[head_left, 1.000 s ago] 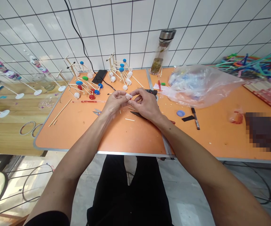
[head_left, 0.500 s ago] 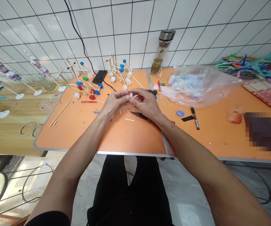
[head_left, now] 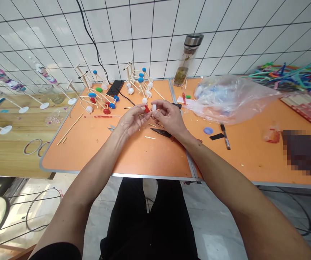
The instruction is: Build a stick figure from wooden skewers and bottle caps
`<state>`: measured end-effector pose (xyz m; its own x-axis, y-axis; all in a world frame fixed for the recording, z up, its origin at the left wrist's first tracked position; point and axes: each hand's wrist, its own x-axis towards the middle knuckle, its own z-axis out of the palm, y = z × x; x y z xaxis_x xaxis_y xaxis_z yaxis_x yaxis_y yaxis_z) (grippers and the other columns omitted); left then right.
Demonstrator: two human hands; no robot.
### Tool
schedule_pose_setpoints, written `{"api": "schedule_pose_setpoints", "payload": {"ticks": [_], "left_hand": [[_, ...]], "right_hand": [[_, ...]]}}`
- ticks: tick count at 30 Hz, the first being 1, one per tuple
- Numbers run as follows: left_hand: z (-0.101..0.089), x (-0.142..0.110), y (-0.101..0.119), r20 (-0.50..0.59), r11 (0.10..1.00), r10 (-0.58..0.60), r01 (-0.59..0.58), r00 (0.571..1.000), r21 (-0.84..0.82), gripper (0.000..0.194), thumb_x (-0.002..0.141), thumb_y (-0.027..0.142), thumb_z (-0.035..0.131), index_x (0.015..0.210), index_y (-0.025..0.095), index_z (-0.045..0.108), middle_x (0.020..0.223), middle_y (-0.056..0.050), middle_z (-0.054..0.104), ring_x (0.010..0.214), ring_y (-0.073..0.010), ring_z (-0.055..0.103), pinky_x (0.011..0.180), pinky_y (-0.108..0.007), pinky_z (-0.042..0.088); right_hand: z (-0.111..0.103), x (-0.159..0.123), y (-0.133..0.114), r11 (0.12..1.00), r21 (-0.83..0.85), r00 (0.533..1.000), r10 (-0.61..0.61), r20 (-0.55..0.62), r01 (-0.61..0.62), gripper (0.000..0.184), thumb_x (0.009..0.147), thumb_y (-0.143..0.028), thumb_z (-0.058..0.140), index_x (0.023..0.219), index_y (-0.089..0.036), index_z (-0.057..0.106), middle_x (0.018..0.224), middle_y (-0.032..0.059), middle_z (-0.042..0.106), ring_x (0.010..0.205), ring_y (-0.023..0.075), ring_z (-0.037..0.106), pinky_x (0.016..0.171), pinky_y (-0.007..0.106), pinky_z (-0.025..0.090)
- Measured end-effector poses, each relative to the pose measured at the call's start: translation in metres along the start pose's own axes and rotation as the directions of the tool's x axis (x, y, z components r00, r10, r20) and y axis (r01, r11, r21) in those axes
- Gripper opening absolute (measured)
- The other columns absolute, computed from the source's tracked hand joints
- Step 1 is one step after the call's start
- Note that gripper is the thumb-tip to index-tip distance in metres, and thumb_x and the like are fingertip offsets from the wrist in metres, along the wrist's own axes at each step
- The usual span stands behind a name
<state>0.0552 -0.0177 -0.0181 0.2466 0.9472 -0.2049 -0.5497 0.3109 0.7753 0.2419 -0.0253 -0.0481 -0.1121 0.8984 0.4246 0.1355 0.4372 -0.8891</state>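
The left hand (head_left: 132,121), fingers half curled, pinches a small red plastic cap (head_left: 147,108) above the orange worktop (head_left: 150,155). Just beside it, the right hand (head_left: 169,117) pinches a small white plastic cap (head_left: 153,107). Close fingertip grips and steady wrists would suit such tiny parts.

One camera, worn on the person's head, gives the only view. It looks forward and steeply down from above the lap, so the black trousers (head_left: 147,220) fill the bottom centre of the frame. The left hand (head_left: 132,121) and right hand (head_left: 169,117) sit near the frame's centre, at middling distance. The orange table (head_left: 90,151) spans the middle band, and the white tiled wall (head_left: 144,32) crosses the top, its grout lines fanning outward.
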Motion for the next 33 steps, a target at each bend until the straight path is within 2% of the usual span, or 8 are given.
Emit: {"api": "schedule_pose_setpoints", "payload": {"ticks": [6,11,17,20,24,26,30,33], "left_hand": [[-0.007,0.006,0.013,-0.093,0.997,-0.039,0.033,0.995,-0.068,0.007,0.096,0.009,0.071,0.092,0.014,0.075,0.095,-0.009,0.08,0.083,-0.0119,0.078,0.09,-0.022,0.067],[-0.019,0.013,0.027,-0.14,0.996,0.077,-0.081,0.987,-0.024,0.005,0.097,0.012,0.078,0.099,0.015,0.075,0.102,-0.01,0.081,0.091,-0.0155,0.082,0.088,-0.025,0.071],[-0.029,0.021,0.039,-0.255,0.984,0.136,-0.16,0.957,-0.078,0.009,0.104,0.012,0.072,0.097,0.017,0.075,0.092,-0.007,0.078,0.09,-0.0129,0.083,0.082,-0.016,0.067],[-0.031,0.024,0.039,-0.273,0.979,0.16,-0.187,0.949,-0.077,0.012,0.103,0.013,0.074,0.093,0.018,0.075,0.089,-0.006,0.078,0.09,-0.0128,0.083,0.083,-0.016,0.066],[-0.027,0.026,0.031,-0.279,0.98,0.185,-0.199,0.942,-0.022,0.015,0.103,0.012,0.072,0.09,0.02,0.073,0.081,-0.003,0.077,0.081,-0.0111,0.08,0.078,-0.015,0.064],[-0.024,0.025,0.026,-0.259,0.979,0.204,-0.204,0.944,0.027,0.011,0.101,0.014,0.076,0.092,0.02,0.073,0.079,-0.001,0.077,0.074,-0.0107,0.079,0.074,-0.016,0.063],[-0.018,0.021,0.018,-0.216,0.975,0.213,-0.194,0.953,0.107,0.01,0.097,0.016,0.08,0.095,0.019,0.071,0.075,0.0,0.077,0.063,-0.0091,0.074,0.067,-0.016,0.06],[-0.013,0.018,0.015,-0.198,0.972,0.211,-0.185,0.957,0.143,0.007,0.099,0.011,0.074,0.099,0.018,0.07,0.075,-0.001,0.078,0.059,-0.0087,0.072,0.063,-0.016,0.058]], "right_hand": [[-0.006,0.004,0.001,0.997,0.074,0.996,0.041,-0.074,-0.035,0.067,0.087,-0.088,0.082,0.12,-0.03,0.072,0.093,-0.0001,0.071,0.073,0.0176,0.072,0.066,0.033,0.067],[-0.011,0.008,0.004,0.993,0.092,0.992,0.082,-0.096,-0.073,0.071,0.087,-0.094,0.077,0.116,-0.029,0.067,0.092,0.0003,0.068,0.069,0.0151,0.067,0.061,0.03,0.064],[-0.013,0.008,0.005,0.995,0.071,0.993,0.079,-0.087,-0.072,0.067,0.09,-0.093,0.074,0.107,-0.029,0.066,0.089,0.0002,0.066,0.065,0.014,0.062,0.058,0.03,0.058],[-0.012,0.007,0.003,0.998,-0.05,0.996,0.041,-0.078,-0.045,0.053,0.098,-0.08,0.072,0.109,-0.028,0.066,0.09,0.0004,0.068,0.066,0.0161,0.064,0.062,0.032,0.057],[-0.008,0.001,-0.014,0.947,-0.316,0.997,0.07,0.03,-0.057,0.018,0.103,-0.04,0.068,0.11,-0.023,0.073,0.09,0.0025,0.074,0.078,0.0214,0.072,0.074,0.037,0.058],[-0.013,-0.006,-0.027,0.908,-0.419,0.991,0.086,0.105,-0.035,0.019,0.103,-0.03,0.065,0.115,-0.021,0.077,0.097,0.0054,0.079,0.089,0.0247,0.075,0.084,0.04,0.059],[-0.056,-0.036,-0.048,0.765,-0.642,0.994,0.014,0.106,0.058,0.029,0.108,-0.029,0.058,0.124,-0.023,0.082,0.125,0.0137,0.081,0.119,0.0342,0.075,0.107,0.052,0.059],[-0.116,-0.072,-0.048,0.596,-0.8,0.995,0.099,-0.014,-0.07,0.037,0.107,-0.027,0.056,0.132,-0.02,0.082,0.13,0.0194,0.079,0.124,0.039,0.074,0.113,0.058,0.057]]}}
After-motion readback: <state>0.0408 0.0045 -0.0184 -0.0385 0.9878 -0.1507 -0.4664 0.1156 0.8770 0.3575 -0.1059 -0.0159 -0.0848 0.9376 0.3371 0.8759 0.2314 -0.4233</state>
